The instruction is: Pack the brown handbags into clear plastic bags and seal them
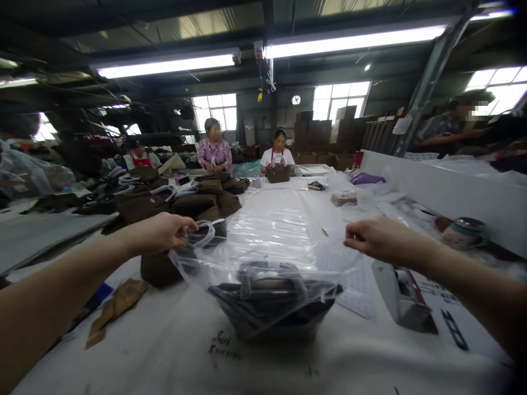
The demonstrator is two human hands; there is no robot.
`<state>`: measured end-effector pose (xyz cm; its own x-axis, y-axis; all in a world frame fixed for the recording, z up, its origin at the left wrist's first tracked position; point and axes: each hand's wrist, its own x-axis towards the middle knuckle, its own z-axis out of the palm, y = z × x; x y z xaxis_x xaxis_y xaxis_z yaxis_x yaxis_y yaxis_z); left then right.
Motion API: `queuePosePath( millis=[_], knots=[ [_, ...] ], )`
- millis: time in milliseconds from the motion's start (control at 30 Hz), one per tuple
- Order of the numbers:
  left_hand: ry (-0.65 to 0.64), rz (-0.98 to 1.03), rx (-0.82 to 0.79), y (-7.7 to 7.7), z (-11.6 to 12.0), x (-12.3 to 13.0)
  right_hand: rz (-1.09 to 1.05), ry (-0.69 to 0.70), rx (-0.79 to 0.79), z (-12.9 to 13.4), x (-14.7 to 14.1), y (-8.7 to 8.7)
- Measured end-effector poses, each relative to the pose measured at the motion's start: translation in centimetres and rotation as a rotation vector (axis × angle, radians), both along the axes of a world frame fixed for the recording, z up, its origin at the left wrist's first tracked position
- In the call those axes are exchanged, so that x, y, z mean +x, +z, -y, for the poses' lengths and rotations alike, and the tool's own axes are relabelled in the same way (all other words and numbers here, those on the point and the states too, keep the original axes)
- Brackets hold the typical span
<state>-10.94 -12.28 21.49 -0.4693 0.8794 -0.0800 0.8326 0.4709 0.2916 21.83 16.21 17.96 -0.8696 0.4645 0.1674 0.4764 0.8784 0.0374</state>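
While the dark handbag (274,318) stands upright on the white table (164,340), a clear plastic bag (224,269) covers its front and handles.

Grip: the left hand (167,233) pinches one edge of the plastic; the right hand (373,236), fingers curled, appears to pinch the opposite edge. Status: covering appears well advanced; the plastic's upper edge remains spread wide, not folded or sealed. Whether the base is fully enclosed cannot be told. Surroundings: a tape dispenser (401,299) sits at right; more dark bags (142,206) lie piled at left, their handles wrapped in white.
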Motion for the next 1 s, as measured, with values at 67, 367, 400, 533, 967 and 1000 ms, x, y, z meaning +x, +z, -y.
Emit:
queuePosePath(
  millis=[67,367,400,533,967,1000],
  knots=[
    [0.015,-0.004,-0.046,-0.4,-0.1,-1.1,0.028,-0.005,0.017,-0.8,-0.2,-0.3],
    [-0.107,-0.138,0.027,-2.0,-1.4,-2.9,-0.12,0.442,0.169,3.0,-4.9,-2.0],
    [-0.089,-0.121,0.072,-2.3,-1.5,-2.8,-0.088,0.51,0.117,3.4,-5.9,-2.6],
    [-0.009,0.004,0.208,-3.4,-1.4,-2.4,0.13,0.431,-0.193,2.9,-9.4,-4.8],
    [0.093,0.011,0.432,-4.8,-1.1,-2.3,-0.176,0.672,-0.079,3.1,-12.3,-6.2],
    [0.102,-0.003,0.444,-4.9,-1.2,-2.4,-0.124,0.727,-0.07,3.1,-12.3,-5.8]
  ],
)
